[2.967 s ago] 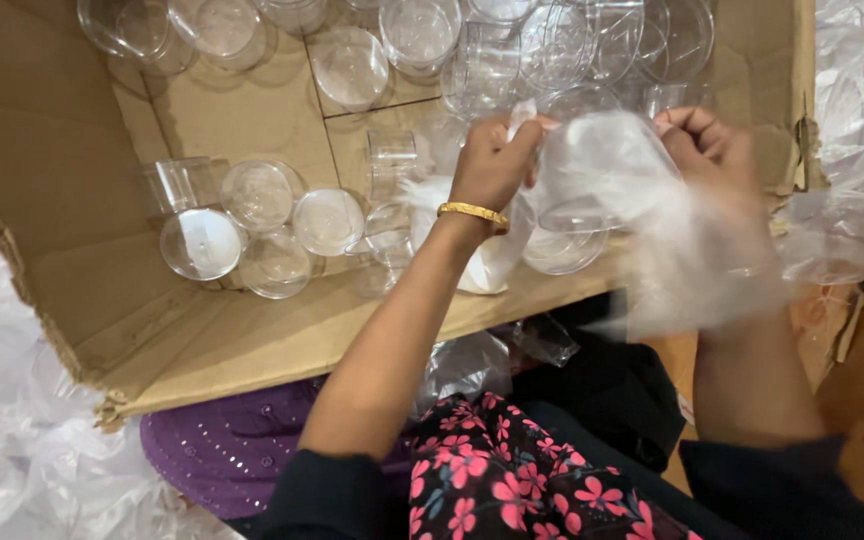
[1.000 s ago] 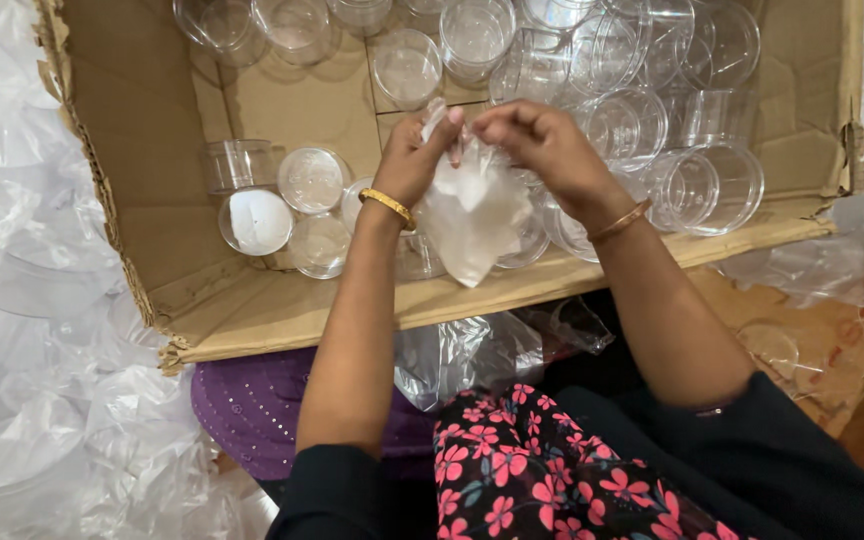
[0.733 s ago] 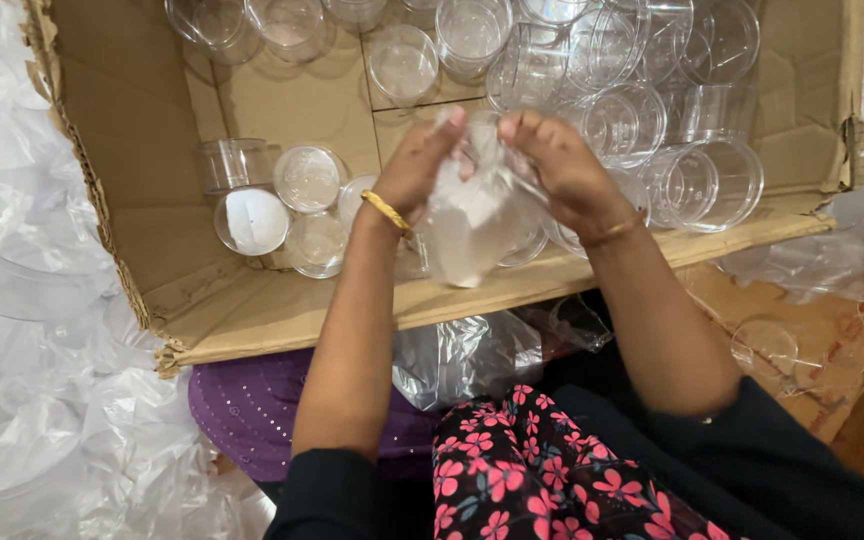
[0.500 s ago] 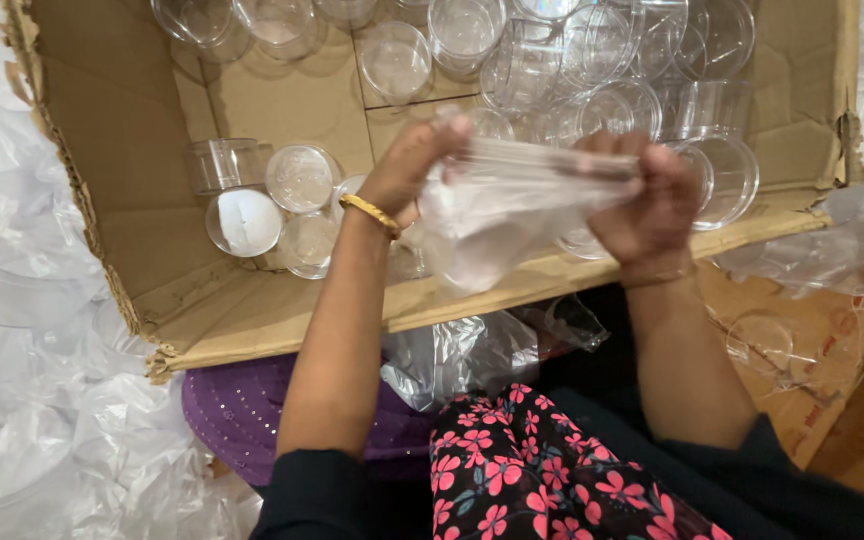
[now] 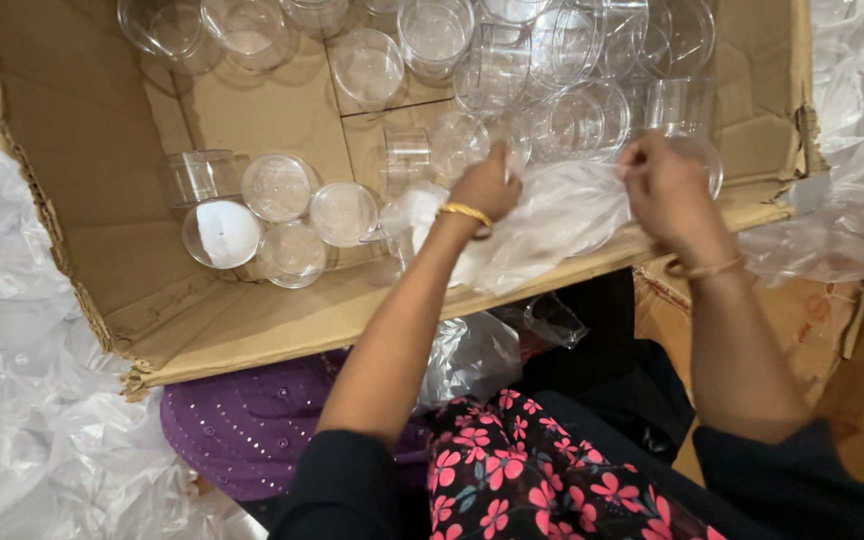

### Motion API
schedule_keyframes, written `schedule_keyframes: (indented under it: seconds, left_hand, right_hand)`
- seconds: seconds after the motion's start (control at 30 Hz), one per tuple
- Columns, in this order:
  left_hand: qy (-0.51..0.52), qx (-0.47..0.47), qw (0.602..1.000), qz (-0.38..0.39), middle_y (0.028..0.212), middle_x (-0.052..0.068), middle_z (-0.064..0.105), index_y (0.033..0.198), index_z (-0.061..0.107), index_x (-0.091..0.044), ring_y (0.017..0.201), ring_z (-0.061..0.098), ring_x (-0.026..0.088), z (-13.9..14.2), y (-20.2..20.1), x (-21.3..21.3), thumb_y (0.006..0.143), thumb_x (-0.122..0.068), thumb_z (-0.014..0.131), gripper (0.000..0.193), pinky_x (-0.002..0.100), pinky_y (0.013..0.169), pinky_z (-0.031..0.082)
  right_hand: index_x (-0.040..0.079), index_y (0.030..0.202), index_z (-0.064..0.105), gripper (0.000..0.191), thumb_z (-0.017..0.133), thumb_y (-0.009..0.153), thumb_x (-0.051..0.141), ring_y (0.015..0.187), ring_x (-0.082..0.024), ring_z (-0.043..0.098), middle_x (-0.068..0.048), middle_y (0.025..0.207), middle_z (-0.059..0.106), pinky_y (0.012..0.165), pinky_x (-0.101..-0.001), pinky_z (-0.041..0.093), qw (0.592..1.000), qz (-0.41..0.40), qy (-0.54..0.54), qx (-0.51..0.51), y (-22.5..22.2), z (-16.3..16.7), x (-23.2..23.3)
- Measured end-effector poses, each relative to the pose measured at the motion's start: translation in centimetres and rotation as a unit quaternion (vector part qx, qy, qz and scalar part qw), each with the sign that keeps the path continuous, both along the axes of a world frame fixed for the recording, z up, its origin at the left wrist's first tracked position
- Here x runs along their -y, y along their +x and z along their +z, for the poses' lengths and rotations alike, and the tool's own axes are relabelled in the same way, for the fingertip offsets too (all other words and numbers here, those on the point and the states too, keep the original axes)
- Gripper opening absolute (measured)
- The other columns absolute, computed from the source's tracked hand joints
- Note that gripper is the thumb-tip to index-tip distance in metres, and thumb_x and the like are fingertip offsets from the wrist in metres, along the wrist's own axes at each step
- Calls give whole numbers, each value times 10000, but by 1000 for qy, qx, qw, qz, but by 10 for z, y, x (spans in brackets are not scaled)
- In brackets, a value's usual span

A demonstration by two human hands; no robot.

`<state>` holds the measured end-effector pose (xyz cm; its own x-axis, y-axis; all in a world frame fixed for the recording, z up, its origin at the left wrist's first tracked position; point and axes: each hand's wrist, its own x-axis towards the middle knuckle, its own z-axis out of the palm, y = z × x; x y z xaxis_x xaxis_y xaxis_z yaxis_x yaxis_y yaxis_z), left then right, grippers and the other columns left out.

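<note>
I have a clear plastic bag [image 5: 552, 225] stretched between my hands, over the near edge of the cardboard box [image 5: 102, 130]. My left hand [image 5: 485, 185] is closed on the bag's left end, a gold bangle [image 5: 466, 213] on that wrist. My right hand [image 5: 664, 185] is closed on the bag's right end, pinching the film; a thin band [image 5: 704, 268] sits on that wrist. The bag sags between them and drapes onto the box's front flap.

The box lies open in front of me, full of clear plastic cups [image 5: 432, 35]. Many crowd the far side, some upright, some tipped over. On the left, a small group lies apart: one cup on its side [image 5: 197, 175] and several round ones [image 5: 277, 187] showing their circular faces, touching one another.

Below the flap, crumpled clear plastic [image 5: 467, 355] rests on my lap, beside purple cloth [image 5: 242, 430] and floral fabric [image 5: 512, 480]. More loose plastic wrapping [image 5: 12, 400] is heaped to the left of the box, and some [image 5: 852, 200] to the right.
</note>
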<state>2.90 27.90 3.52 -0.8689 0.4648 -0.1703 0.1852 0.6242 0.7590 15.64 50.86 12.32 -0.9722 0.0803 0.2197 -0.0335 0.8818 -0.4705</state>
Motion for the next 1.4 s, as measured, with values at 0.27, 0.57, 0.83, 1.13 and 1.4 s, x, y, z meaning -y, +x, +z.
schedule_keyframes:
  seconds: [0.27,0.57,0.83,1.13,1.4]
  left_hand:
    - [282,37,958,33,1046,140,711,1242,659,-18,910,653,228,-25,-22,19,938,-226,624,370,353,780,542]
    - [314,98,937,116,753,72,672,955,740,30,688,587,166,-48,-51,37,968,-241,627,294,332,635,476]
    - [-5,-51,994,93,928,267,708,928,734,18,938,680,444,-39,-37,57,910,-338,637,369,497,873,523]
    - [316,-130,935,95,878,60,769,1054,757,-33,795,697,135,31,-30,105,981,-305,685,291,315,764,556]
    - [487,14,863,135,1032,9,710,1187,658,-53,944,669,124,4,-56,184,1031,-282,625,279,309,837,566]
  right_hand:
    - [47,1123,601,98,633,1032,56,861,-105,628,-16,977,651,764,-253,538,869,-53,-491,-29,-31,-22,29]
    - [78,1110,588,134,538,1026,170,758,-92,622,-3,922,656,630,-249,548,860,-60,-459,215,-100,-45,13]
    - [-11,1171,635,276,672,910,71,844,-165,649,-95,1022,691,703,-326,547,931,48,-301,201,-105,-57,23]
    - [57,1085,661,387,623,1032,439,948,-161,689,-65,1046,702,882,-346,584,689,147,-671,230,-92,7,125]
    - [54,1134,645,532,568,1018,567,948,-150,622,-43,1012,653,816,-322,544,818,358,-410,183,-128,72,284]
